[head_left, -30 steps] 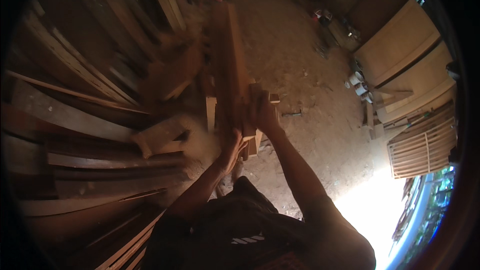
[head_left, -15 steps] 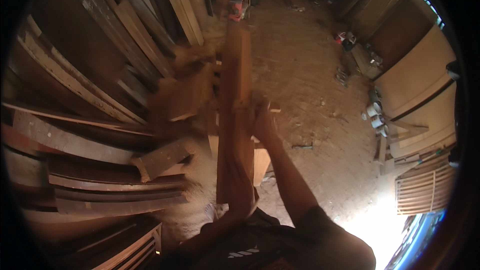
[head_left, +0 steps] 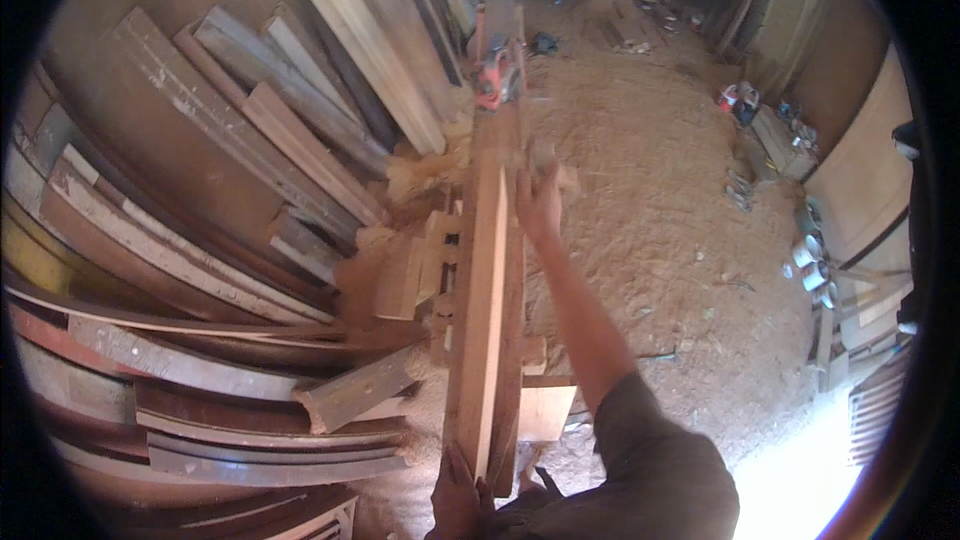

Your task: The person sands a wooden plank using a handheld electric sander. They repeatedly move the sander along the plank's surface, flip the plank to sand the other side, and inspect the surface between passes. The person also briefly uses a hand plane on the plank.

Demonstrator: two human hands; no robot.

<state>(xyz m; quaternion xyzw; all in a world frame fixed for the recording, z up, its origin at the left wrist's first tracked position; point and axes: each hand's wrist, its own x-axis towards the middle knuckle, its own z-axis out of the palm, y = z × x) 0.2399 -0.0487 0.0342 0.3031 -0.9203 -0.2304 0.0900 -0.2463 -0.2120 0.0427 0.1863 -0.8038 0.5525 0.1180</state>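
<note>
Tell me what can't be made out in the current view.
In the head view:
Right hand: motion blur hides whether it grips anything.
Left hand: the long board hides how far it wraps underneath.
Red tool: too small and blurred for detail.
Slatted panel: cut off by the dark lens rim.
Ground, lower right: washed out by glare.

Head-worn fisheye view, facing down and ahead

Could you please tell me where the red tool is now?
In the head view, the red tool is at upper centre, near the far end of the long beam, beyond the right hand and slightly left of it.
</note>
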